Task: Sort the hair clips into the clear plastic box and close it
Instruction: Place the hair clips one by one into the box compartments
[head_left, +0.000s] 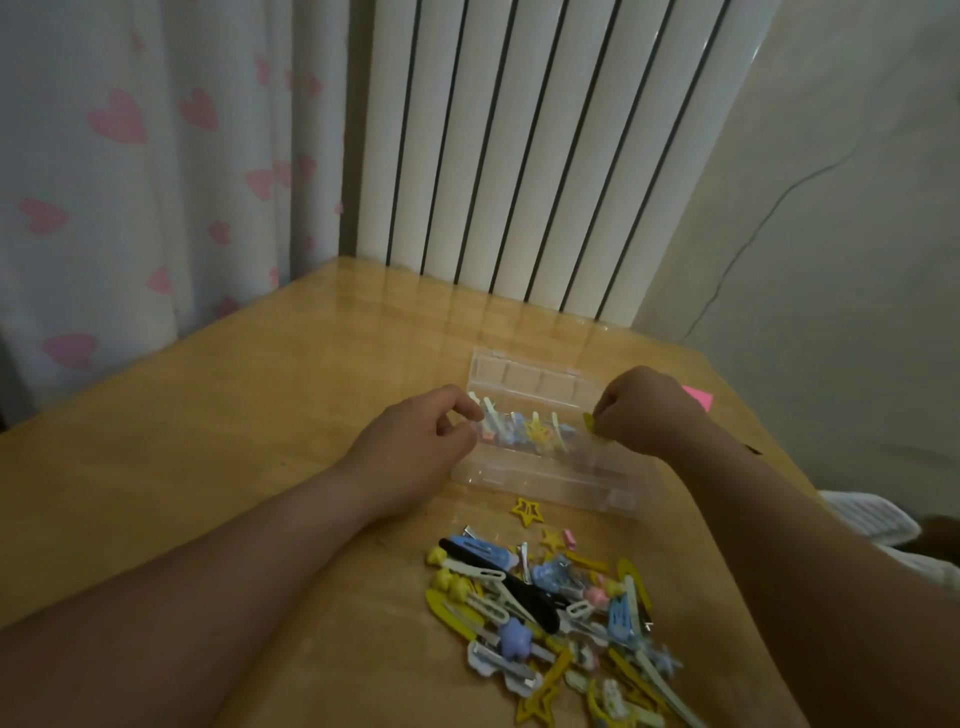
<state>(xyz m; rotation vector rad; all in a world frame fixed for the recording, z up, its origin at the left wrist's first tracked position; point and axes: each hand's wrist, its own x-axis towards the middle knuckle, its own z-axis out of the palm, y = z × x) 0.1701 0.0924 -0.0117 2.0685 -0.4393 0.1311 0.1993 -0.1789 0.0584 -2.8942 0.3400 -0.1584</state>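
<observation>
Pinching yellow clip (588, 422) in right grip (649, 410) over clear box (540, 378) | left grip (421, 439) curled at box end, hold unclear

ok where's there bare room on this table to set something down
Free: the table left of the left hand, toward the curtain; the strip between clear box and radiator. Crowded: the hair clips pile before the box; right hand pinches a yellow clip at it.

A home bedroom corner: heart-print curtain (119, 171), white radiator (519, 156), wooden table (234, 415).
</observation>
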